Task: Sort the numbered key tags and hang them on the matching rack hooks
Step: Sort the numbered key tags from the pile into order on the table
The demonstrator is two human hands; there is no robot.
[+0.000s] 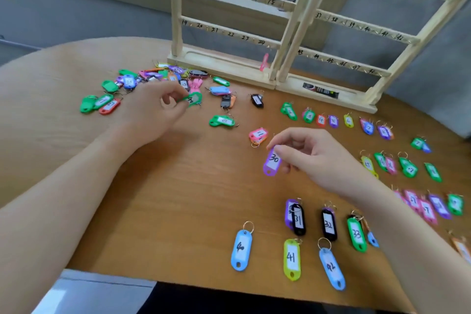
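1. Wooden table [178, 199]: rounded top, light brown, bearing all items below.
2. Left rack [229, 30]: pale wood frame standing at the table's far edge, its rails hand-numbered 13–18 and 19–24 beside small hooks. A pink tag [265, 61] hangs near hook 24.
3. Right rack [356, 33]: same make, touching the left rack at the base, tilted in view; rails numbered 31–36, 37–42, 43–48.
4. Unsorted pile [158, 78]: mixed green, purple, blue, pink, orange and black tags heaped at far left, just in front of the left rack's base.
5. Sorted rows [369, 127]: tags laid out in lines at right, the far row reading low single digits, nearer rows in the teens and twenties; several numbers blurred.
6. Near rows: black tag 31 [298, 219], black tag 32 [328, 224], green tag 33 [356, 234]; below them blue tag 40 [240, 250], yellow-green tag 41 [291, 259], blue tag 42 [331, 269].
7. Left hand [153, 107]: thumb and forefinger pinching a green tag [193, 99] at the pile's near edge; its number unreadable.
8. Right hand [313, 155]: fingertips pinching the top of purple tag 30 [272, 163], held hanging above the table mid-centre, apart from the rows.
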